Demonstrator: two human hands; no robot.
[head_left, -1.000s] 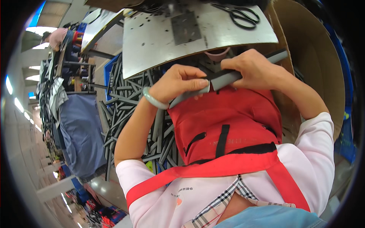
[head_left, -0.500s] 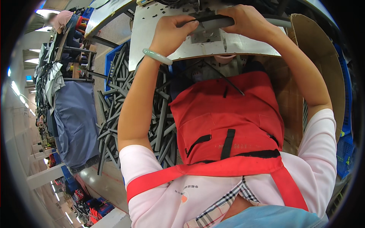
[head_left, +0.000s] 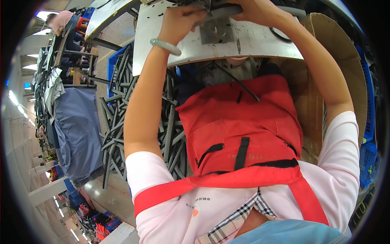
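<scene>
At the far edge of the white work table (head_left: 187, 53), both hands hold a dark grey padded strip (head_left: 222, 12) in front of a sewing machine's foot (head_left: 206, 4). My left hand (head_left: 180, 22) is closed, thumb and fingers pinching the strip's left end; a pale green bangle (head_left: 165, 46) circles that wrist. Fingers bent over the strip's right part, my right hand (head_left: 258, 11) grips it from above. Its fingertips are partly cut off by the top of the picture. A square metal plate (head_left: 217, 30) lies in the tabletop just nearer than the strip.
A heap of grey strips (head_left: 122, 118) spills from a blue crate (head_left: 111, 65) left of my lap. An open cardboard box (head_left: 337, 61) stands at the right. A thin dark rod (head_left: 239, 81) lies over my red apron (head_left: 239, 110). Farther left, a person (head_left: 65, 24) sits at another table.
Both hands and the strip have moved slightly farther away, toward the machine's foot. More of the metal plate shows now, and a dark loop has come into sight under my right forearm.
</scene>
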